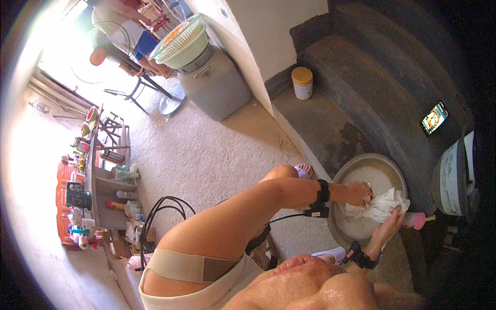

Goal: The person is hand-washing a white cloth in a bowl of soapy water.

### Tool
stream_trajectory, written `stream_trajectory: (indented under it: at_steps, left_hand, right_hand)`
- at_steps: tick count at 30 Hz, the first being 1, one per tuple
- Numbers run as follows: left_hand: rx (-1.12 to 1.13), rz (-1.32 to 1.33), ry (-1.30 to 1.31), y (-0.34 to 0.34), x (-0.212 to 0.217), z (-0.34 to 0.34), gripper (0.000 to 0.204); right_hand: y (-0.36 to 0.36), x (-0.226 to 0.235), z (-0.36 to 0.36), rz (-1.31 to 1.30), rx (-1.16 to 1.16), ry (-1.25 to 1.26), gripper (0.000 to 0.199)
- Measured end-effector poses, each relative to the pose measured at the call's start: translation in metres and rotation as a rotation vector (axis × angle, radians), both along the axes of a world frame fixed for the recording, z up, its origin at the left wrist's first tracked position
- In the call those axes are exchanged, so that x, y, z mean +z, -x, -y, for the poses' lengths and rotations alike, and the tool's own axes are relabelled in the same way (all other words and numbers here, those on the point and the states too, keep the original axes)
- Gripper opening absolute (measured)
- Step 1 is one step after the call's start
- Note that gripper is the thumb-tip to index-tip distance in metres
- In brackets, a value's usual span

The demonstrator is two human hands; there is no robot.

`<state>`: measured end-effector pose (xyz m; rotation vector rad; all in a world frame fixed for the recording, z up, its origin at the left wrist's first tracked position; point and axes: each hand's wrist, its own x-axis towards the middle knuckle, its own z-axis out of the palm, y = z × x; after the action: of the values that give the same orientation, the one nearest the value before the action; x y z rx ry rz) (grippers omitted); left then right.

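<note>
A wide round basin [338, 227] with cloudy, sudsy water sits at the lower right. Bunched over the water is a wet white cloth [383, 204]. My left hand [357, 193] is closed on the cloth's left end, its fingers partly hidden by suds and folds. From below, my right hand [388, 227] grips the cloth's right side near the basin's rim, fingers curled against the fabric. Both wrists carry black straps, and a cable runs from the left one.
Dark concrete steps rise behind the basin, bearing a yellow-lidded tub [302, 82] and a lit phone [434, 118]. A pink-ended container [415, 220] and a pale bucket [450, 178] stand right of the basin. A lidded grey bin [214, 82] and another person [121, 26] are farther back.
</note>
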<state>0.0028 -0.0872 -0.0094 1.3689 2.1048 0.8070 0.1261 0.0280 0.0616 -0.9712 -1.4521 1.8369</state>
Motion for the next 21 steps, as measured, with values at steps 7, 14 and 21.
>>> stream_trajectory:
  at_steps: [7, 14, 21]
  left_hand:
    - [0.131, -0.046, 0.027, 0.006, 0.029, -0.004, 0.026]
    - [0.298, 0.154, -0.457, 0.019, 0.039, 0.005, 0.021]
    - [0.330, 0.435, -0.436, 0.012, 0.060, 0.001, 0.030]
  right_hand:
    - [-0.024, -0.043, -0.059, 0.269, -0.076, -0.416, 0.047]
    - [-0.026, -0.073, -0.076, 0.458, -0.008, -0.535, 0.053]
    - [-0.012, -0.012, -0.032, 0.856, 0.321, -0.725, 0.054]
